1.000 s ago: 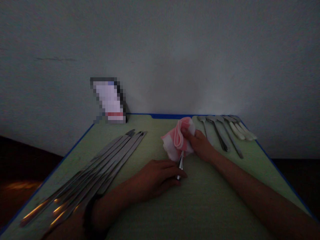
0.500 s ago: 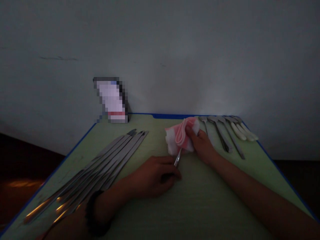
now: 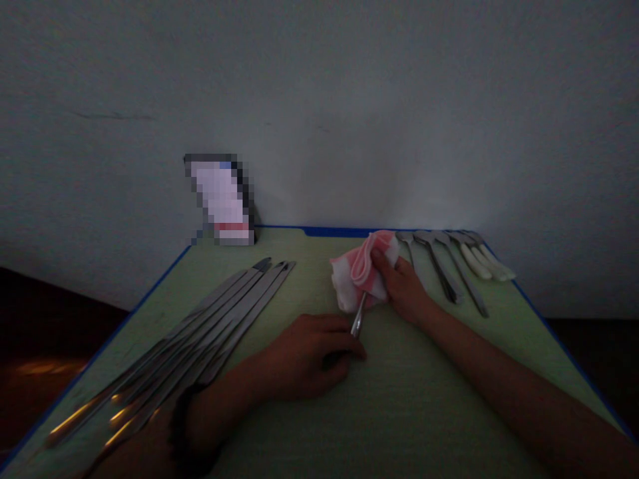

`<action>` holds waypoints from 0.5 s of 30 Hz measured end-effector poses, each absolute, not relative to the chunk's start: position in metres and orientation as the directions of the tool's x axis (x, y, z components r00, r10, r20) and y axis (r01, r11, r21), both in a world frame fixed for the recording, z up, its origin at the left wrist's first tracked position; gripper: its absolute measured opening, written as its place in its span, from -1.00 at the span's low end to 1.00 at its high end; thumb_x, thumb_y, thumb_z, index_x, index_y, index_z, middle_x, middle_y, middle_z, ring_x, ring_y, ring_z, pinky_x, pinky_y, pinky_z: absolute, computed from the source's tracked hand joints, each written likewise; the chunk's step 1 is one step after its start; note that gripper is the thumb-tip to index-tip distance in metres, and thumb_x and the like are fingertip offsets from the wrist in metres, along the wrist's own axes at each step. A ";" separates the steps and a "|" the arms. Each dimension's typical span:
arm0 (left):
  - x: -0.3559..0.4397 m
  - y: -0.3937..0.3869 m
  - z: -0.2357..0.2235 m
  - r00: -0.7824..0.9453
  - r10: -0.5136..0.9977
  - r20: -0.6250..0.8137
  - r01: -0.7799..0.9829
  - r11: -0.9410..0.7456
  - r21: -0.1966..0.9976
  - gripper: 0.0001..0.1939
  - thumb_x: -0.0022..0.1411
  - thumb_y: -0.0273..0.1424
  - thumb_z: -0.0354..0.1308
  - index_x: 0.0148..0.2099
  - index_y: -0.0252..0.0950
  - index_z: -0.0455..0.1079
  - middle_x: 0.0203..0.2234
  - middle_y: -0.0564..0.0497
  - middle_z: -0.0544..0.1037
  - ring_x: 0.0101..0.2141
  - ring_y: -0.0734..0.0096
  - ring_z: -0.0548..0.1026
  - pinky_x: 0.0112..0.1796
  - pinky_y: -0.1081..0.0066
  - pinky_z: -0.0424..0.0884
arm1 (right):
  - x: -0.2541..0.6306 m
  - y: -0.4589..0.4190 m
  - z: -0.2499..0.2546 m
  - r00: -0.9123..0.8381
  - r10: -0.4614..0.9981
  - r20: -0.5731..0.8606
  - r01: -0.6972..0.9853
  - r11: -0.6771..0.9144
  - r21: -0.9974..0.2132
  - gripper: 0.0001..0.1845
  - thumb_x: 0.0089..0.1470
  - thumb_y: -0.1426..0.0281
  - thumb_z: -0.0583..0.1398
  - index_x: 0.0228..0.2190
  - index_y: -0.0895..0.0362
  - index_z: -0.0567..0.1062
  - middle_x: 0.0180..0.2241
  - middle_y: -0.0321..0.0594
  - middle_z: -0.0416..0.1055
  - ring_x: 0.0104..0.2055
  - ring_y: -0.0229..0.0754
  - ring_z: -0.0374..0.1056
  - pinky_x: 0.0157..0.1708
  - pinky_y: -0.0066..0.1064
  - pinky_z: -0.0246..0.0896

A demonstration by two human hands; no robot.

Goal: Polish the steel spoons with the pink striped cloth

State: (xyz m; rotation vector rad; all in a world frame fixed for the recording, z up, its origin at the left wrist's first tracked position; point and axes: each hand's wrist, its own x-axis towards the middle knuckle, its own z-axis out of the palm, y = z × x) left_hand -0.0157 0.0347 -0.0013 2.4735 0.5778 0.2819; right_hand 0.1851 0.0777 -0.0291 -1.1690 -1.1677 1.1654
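My left hand [image 3: 317, 352] is closed around the handle end of a shiny metal utensil [image 3: 358, 319] above the middle of the table. The utensil's far end disappears into a folded pink and white cloth [image 3: 349, 276], so its kind cannot be made out. My right hand [image 3: 402, 286] grips that cloth from the right, thumb on top, wrapping it about the hidden end. Left of my hands lie several metal table knives [image 3: 219, 313], blades pointing away and handles near me. Beyond my right hand several spoons [image 3: 439, 266] rest side by side.
White-handled utensils [image 3: 479, 259] lie at the far right corner of the green table [image 3: 399, 412], which has a blue edge. A blurred-out phone-like screen [image 3: 222, 199] leans on the grey wall [image 3: 349, 100] at the back left.
The cloth and my right hand have shifted slightly right in view. My left hand's fingers have moved a little on the handle, which is tilted more. The laid-out cutlery stays in place.
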 end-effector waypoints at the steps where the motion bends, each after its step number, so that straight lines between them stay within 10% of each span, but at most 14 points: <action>1: -0.016 0.035 -0.001 0.882 0.466 0.074 0.340 -0.736 0.586 -0.73 0.15 -0.56 0.02 -0.13 -0.24 0.42 -0.30 0.02 0.44 -0.32 0.41 0.41 -0.28 0.44 0.30 | 0.185 0.077 -0.028 0.033 0.999 0.042 -0.031 0.043 -0.999 -0.57 -0.02 0.00 0.12 -0.45 0.14 0.42 -0.49 -0.24 0.37 -0.48 -0.24 0.24 -0.47 -0.41 0.14; 15: -0.015 0.035 0.002 0.875 0.479 0.078 0.333 -0.709 0.622 -0.75 0.11 -0.57 0.05 -0.19 -0.24 0.44 -0.37 0.04 0.44 -0.36 0.44 0.40 -0.32 0.48 0.30 | 0.187 0.075 -0.019 -0.013 0.999 0.033 0.113 0.034 -0.993 -0.56 0.00 0.00 0.10 -0.46 0.16 0.40 -0.52 -0.27 0.33 -0.49 -0.26 0.20 -0.47 -0.43 0.10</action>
